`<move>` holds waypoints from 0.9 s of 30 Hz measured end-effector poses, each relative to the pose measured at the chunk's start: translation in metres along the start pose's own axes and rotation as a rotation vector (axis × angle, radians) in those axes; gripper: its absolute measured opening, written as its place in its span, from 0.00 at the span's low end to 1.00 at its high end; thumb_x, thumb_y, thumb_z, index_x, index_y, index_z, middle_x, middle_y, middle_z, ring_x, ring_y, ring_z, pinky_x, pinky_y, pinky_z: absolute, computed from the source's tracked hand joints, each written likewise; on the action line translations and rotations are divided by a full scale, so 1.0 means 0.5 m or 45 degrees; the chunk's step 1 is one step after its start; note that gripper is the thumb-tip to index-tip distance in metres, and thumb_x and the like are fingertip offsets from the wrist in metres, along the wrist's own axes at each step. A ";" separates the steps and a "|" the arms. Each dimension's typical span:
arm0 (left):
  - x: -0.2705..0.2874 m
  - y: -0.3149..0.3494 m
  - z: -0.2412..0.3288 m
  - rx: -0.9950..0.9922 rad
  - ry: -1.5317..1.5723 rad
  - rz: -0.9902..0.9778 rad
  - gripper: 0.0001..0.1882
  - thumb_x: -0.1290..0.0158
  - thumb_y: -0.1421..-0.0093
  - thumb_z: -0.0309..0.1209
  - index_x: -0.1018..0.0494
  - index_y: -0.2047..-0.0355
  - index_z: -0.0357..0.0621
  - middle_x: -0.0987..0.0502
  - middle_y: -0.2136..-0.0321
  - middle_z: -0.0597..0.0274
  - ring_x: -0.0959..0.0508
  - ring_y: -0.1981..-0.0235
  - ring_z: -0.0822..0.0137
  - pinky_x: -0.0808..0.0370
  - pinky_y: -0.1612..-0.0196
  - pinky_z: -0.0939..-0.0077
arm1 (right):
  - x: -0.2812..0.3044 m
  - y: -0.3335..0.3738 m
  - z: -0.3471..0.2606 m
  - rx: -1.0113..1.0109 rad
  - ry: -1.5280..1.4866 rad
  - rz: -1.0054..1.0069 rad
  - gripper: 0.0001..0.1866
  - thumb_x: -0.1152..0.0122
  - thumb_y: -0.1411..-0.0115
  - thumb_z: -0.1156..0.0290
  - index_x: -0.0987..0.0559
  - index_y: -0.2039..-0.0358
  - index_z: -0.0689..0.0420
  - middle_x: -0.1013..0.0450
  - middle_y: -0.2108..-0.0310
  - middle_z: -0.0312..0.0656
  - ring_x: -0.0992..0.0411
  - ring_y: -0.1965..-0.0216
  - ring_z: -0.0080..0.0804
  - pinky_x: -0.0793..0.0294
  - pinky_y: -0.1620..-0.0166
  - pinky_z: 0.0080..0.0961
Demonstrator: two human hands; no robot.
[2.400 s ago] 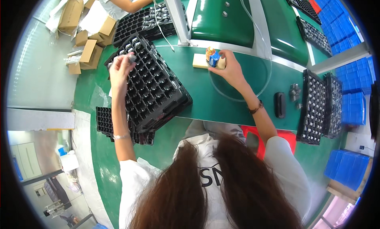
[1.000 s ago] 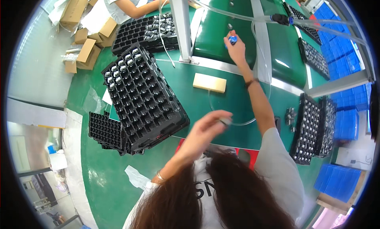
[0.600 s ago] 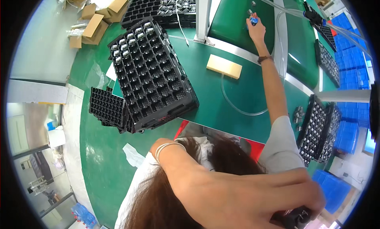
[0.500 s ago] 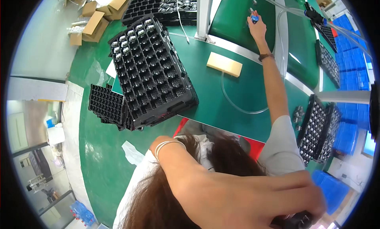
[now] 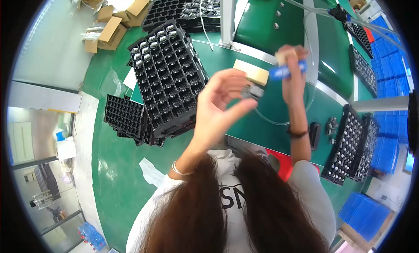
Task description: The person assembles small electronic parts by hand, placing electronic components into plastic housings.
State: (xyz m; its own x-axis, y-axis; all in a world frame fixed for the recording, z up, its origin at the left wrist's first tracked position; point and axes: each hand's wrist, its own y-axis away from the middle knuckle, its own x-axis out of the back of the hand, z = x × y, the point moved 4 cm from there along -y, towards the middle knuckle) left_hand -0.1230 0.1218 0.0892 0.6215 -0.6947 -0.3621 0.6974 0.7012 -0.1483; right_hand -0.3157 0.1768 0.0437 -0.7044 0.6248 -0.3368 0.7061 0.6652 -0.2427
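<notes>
My left hand (image 5: 220, 106) is raised over the near side of the green table, fingers curved and thumb extended. At its fingertips is a small grey metal part (image 5: 253, 91), blurred, apparently gripped between fingers and thumb. To its right, my right hand (image 5: 293, 71) is closed around a blue cylindrical object (image 5: 286, 71), whose kind is smeared by motion. A pale yellow block (image 5: 252, 72) with a clear tube (image 5: 273, 123) lies on the table behind and between the hands. Left of my left hand, a black compartment tray (image 5: 168, 78) holds several shiny parts at its far end.
Small metal parts (image 5: 278, 13) sit on the green belt beyond the table. A white post (image 5: 227, 19) rises at its near edge. On the right are a black object (image 5: 314, 136), loose grey parts (image 5: 331, 125) and filled trays (image 5: 342, 146). More black trays (image 5: 124, 117) stand lower left.
My right hand has drawn back from the belt toward me with the blue object. My left hand has moved from close beneath the camera to above the table, where a grey part now shows.
</notes>
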 end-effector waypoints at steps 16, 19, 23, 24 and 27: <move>0.032 0.023 -0.092 0.312 -0.056 -0.078 0.31 0.41 0.52 0.17 0.36 0.47 0.37 0.23 0.64 0.56 0.25 0.67 0.76 0.27 0.61 0.83 | -0.038 0.148 0.006 -0.321 0.116 -0.434 0.17 0.44 0.45 0.62 0.29 0.60 0.61 0.29 0.67 0.36 0.31 0.65 0.19 0.32 0.61 0.17; 0.040 0.033 -0.094 0.286 -0.086 -0.049 0.32 0.42 0.52 0.17 0.37 0.45 0.37 0.23 0.64 0.56 0.25 0.66 0.75 0.27 0.60 0.83 | -0.048 0.160 0.016 -0.295 0.105 -0.426 0.17 0.43 0.45 0.63 0.29 0.59 0.61 0.29 0.67 0.36 0.30 0.65 0.19 0.31 0.61 0.18; 0.061 0.040 -0.092 0.306 -0.091 -0.023 0.34 0.41 0.52 0.17 0.39 0.43 0.38 0.23 0.63 0.56 0.24 0.65 0.74 0.27 0.59 0.81 | -0.060 0.157 0.035 -0.336 0.047 -0.490 0.16 0.42 0.46 0.65 0.29 0.60 0.61 0.29 0.66 0.36 0.30 0.65 0.20 0.31 0.61 0.18; 0.075 0.040 -0.090 0.302 -0.094 -0.020 0.32 0.41 0.51 0.19 0.36 0.45 0.41 0.24 0.62 0.54 0.24 0.64 0.71 0.27 0.59 0.78 | -0.059 0.146 0.048 -0.337 0.067 -0.508 0.17 0.41 0.45 0.65 0.29 0.59 0.62 0.29 0.65 0.36 0.30 0.64 0.21 0.31 0.60 0.19; 0.144 -0.008 -0.041 0.044 -0.877 0.075 0.26 0.42 0.51 0.24 0.31 0.49 0.42 0.24 0.60 0.53 0.24 0.65 0.70 0.26 0.61 0.76 | -0.003 0.076 0.086 0.001 0.502 -0.238 0.18 0.40 0.46 0.62 0.27 0.60 0.62 0.27 0.68 0.38 0.29 0.66 0.22 0.30 0.61 0.20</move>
State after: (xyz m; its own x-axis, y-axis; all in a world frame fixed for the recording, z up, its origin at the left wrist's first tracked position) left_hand -0.0885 0.0722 0.0450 0.7359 -0.6070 0.3001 0.6593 0.7434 -0.1129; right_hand -0.2850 0.1835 -0.0042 -0.7938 0.6021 0.0862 0.5638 0.7815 -0.2671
